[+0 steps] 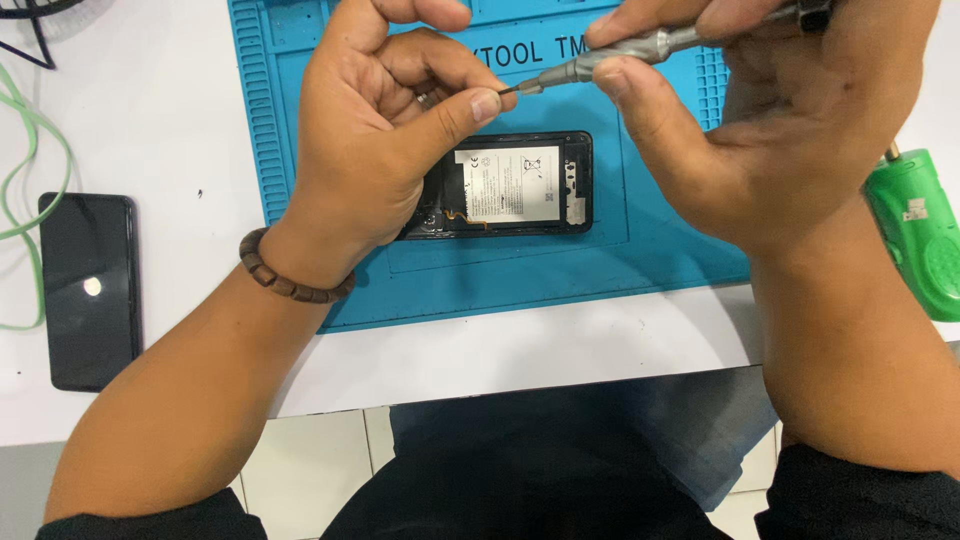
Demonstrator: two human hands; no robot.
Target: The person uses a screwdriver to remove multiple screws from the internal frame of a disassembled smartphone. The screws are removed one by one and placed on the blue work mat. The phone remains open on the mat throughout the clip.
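An opened black phone (515,185) with its back cover off lies on the blue repair mat (600,270), its white-labelled battery facing up. My right hand (770,120) holds a slim grey screwdriver (620,55) above the phone, with the tip pointing left. My left hand (385,120) hovers over the phone's left end and pinches at the screwdriver's thin black tip with thumb and finger; whether something tiny is held there I cannot tell. A brown bead bracelet (285,275) circles my left wrist.
A second black phone (88,290) lies screen-up on the white table (520,350) at the left, beside a looping green cable (30,150). A green tool (920,230) lies at the right edge. The table's front edge runs just below the mat.
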